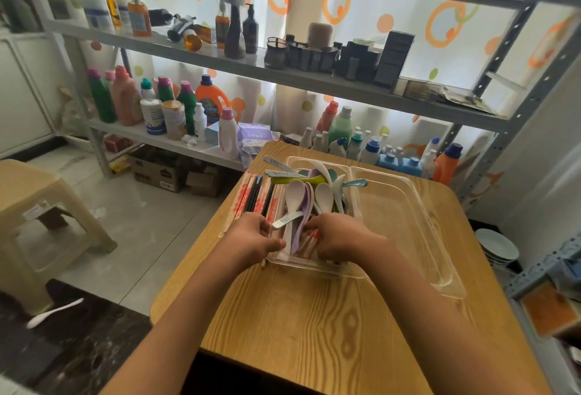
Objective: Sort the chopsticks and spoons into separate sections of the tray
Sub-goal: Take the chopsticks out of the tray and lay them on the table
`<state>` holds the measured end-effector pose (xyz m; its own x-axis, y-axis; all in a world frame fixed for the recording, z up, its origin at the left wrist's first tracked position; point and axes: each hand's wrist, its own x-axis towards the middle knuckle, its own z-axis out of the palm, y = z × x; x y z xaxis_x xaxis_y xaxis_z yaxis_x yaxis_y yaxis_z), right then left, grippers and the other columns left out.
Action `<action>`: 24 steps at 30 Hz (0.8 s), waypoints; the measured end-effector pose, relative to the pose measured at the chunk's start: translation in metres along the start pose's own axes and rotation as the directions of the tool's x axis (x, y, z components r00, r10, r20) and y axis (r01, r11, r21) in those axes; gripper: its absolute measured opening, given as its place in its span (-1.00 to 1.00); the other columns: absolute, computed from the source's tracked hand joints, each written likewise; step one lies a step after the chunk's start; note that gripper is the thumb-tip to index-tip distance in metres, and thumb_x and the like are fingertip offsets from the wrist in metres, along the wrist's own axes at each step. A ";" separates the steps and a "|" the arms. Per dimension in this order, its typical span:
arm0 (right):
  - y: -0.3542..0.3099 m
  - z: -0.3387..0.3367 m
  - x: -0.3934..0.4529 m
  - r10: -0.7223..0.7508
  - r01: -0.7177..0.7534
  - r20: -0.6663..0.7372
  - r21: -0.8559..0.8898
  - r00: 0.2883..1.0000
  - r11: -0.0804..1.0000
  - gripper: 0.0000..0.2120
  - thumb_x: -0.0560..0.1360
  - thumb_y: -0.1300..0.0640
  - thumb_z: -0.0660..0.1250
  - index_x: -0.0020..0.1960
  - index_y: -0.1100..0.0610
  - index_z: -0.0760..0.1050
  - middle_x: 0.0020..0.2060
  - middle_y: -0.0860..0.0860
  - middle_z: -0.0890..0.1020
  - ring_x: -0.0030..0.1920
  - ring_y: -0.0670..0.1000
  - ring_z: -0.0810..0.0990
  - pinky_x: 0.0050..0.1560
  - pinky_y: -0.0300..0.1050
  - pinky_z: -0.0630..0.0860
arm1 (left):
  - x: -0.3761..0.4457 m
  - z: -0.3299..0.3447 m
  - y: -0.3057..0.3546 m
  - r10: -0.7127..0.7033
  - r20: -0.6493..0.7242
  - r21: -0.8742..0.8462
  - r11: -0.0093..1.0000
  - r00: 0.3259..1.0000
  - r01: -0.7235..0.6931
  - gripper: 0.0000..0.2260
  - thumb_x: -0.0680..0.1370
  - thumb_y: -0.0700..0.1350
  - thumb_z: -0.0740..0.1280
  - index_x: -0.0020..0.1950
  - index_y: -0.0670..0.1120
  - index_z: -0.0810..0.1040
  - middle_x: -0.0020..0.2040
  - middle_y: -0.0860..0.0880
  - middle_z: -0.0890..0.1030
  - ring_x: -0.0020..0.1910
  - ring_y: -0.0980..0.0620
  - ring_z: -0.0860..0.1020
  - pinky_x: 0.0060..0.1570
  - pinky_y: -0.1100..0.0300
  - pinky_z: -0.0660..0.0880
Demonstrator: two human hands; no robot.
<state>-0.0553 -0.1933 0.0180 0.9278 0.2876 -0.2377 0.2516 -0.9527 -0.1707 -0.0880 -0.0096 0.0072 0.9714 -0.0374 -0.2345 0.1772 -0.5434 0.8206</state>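
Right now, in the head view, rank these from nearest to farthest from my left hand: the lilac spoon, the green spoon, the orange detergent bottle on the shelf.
From the left hand:
1. Lilac spoon, just right of it.
2. Green spoon, at the tray's far end.
3. Orange detergent bottle, on the shelf beyond the table.

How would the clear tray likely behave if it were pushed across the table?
The clear tray looks like thin plastic, so probably light and apt to slide on the smooth wooden table. With the spoons piled in its left section, it may pivot rather than travel straight.

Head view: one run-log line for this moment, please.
left hand: grips chopsticks | right hand: in spoons, grip unclear | tray: right section bare | stage: sorting
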 end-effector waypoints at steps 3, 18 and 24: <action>-0.002 0.003 0.002 -0.007 0.007 -0.043 0.002 0.999 1.000 -0.60 0.47 0.20 0.40 0.27 -0.06 0.55 -0.12 -0.11 0.58 -0.20 -0.12 0.53 -0.32 -0.31 0.44 | 0.000 0.000 0.000 0.004 -0.001 0.002 1.000 1.000 -0.004 -0.81 0.44 -0.12 0.49 -0.05 -0.03 0.51 -0.11 -0.09 0.61 -0.16 -0.01 0.61 -0.15 0.11 0.60; -0.001 0.016 0.005 -0.081 0.059 -0.174 -0.127 0.981 0.990 -0.77 0.57 0.10 0.33 0.20 -0.04 0.62 -0.05 -0.06 0.67 -0.10 -0.06 0.62 -0.02 -0.19 0.55 | 0.002 -0.001 0.002 -0.008 0.021 0.017 1.000 1.000 0.007 -0.81 0.44 -0.12 0.50 -0.09 -0.02 0.51 -0.11 -0.08 0.61 -0.15 0.00 0.60 -0.23 0.17 0.53; 0.003 0.007 -0.010 -0.149 0.146 -0.225 -0.033 0.963 0.989 -0.74 0.55 0.07 0.38 0.23 -0.08 0.61 -0.06 -0.18 0.51 -0.11 -0.15 0.49 -0.16 -0.39 0.34 | 0.003 0.000 0.000 -0.009 0.017 0.017 1.000 1.000 0.008 -0.82 0.43 -0.11 0.50 -0.05 -0.06 0.55 -0.14 -0.09 0.63 -0.18 0.00 0.60 -0.24 0.16 0.53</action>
<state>-0.0653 -0.1980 0.0133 0.9177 0.3970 0.0122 0.3930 -0.9033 -0.1717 -0.0852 -0.0096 0.0068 0.9670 -0.0471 -0.2505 0.1826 -0.5577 0.8097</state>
